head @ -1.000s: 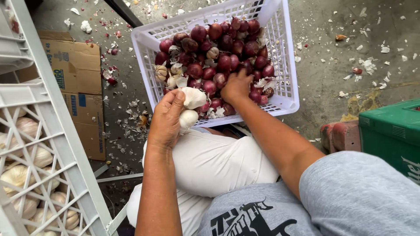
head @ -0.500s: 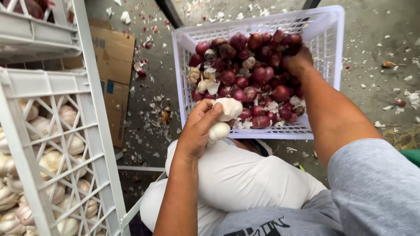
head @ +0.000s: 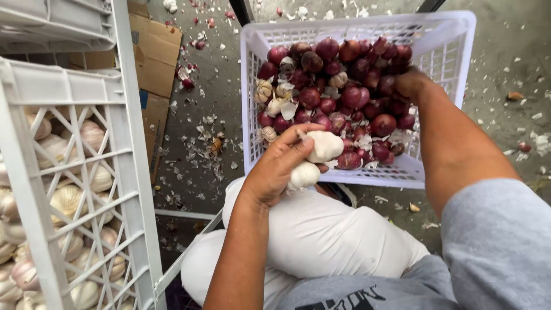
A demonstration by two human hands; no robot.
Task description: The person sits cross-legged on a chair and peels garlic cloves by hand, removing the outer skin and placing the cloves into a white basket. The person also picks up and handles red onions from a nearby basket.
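My left hand [head: 278, 166] is closed around two white garlic bulbs [head: 322, 146], held just in front of a white plastic basket [head: 442, 34]. The basket is filled with red onions [head: 350, 95] and a few pale garlic bulbs [head: 267, 89] at its left side. My right hand [head: 408, 80] reaches deep into the far right of the onion pile, its fingers buried among the onions, so whether it grips one is hidden. White trousers [head: 321, 235] and a grey shirt [head: 499, 247] fill the lower frame.
A tall white slatted crate [head: 123, 149] holding several garlic bulbs [head: 69, 198] stands at the left, with another crate stacked above. Flattened cardboard [head: 155, 57] lies on the concrete floor behind it. Onion and garlic skins [head: 201, 143] litter the floor.
The view has swung left, bringing the garlic crate further in. My right hand moved from the basket's near side to its far right. My left hand still holds the garlic.
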